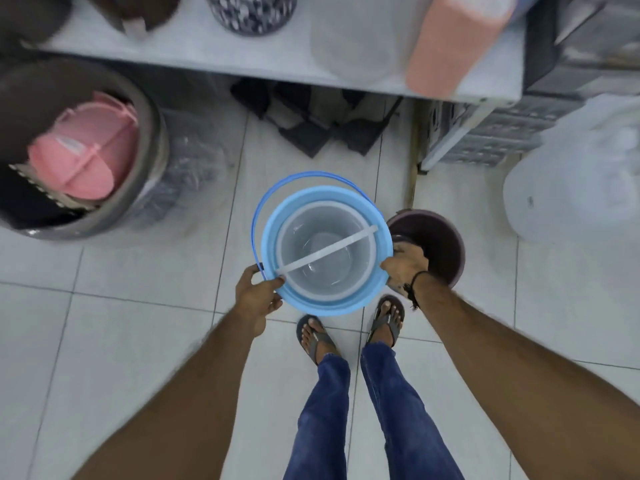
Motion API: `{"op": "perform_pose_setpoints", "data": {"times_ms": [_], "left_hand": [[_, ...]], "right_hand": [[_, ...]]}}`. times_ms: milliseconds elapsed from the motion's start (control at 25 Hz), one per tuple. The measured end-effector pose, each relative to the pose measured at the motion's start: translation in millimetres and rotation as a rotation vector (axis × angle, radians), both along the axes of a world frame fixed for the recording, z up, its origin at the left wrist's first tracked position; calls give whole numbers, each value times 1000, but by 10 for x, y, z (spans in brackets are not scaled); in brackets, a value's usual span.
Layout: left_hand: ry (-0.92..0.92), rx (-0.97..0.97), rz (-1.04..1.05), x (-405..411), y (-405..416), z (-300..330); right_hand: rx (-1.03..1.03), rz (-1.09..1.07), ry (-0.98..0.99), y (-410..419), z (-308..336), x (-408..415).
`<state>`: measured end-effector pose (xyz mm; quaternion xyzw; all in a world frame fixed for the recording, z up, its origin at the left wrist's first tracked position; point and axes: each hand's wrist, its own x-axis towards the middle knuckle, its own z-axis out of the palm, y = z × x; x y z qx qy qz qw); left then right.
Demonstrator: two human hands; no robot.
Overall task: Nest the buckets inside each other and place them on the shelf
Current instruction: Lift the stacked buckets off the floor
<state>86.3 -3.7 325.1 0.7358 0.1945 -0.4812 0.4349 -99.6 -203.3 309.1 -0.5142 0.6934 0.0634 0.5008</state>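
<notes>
A light blue bucket (375,220) with a blue handle is held above the floor, seen from the top. A clear white bucket (325,251) sits nested inside it, its white handle lying across the opening. My left hand (258,296) grips the blue rim at its near left side. My right hand (405,263) grips the rim at the right. A dark maroon bucket (440,244) stands on the floor just right of the blue one, partly behind my right hand. The grey shelf (207,60) runs across the top of the view.
On the shelf stand a patterned pot (252,13), a clear container (349,46) and a peach bin (453,43). A big dark tub (149,133) with pink lids stands at the left. Grey crates (485,133) and a wrapped white container (575,181) are at the right. My feet stand below the buckets.
</notes>
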Motion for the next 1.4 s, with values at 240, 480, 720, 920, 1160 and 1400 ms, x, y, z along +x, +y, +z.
{"op": "perform_pose_setpoints", "data": {"times_ms": [240,480,720,920,1160,1400], "left_hand": [[-11,-77,-91,-468,-663,918],[50,-100,-253,-1205,-1417,588],[-5,7,-287,-1899,-1780,-771],[-57,136,-301,-2115,-1909,-1976],[-68,249,-391,-2053,-1947,-2844],[150,117,-300,-1951,-1909,-3073]], "right_hand": [[-86,-114,-21,-435,892,-564],[-109,-245,88,-943,689,-1495],[-158,-159,115,-1219,-632,-2167],[-162,-103,144,-1301,-1872,-2298],[7,-116,202,-1416,-2726,-2286],[448,-470,9,-1411,-2964,-2383]]}}
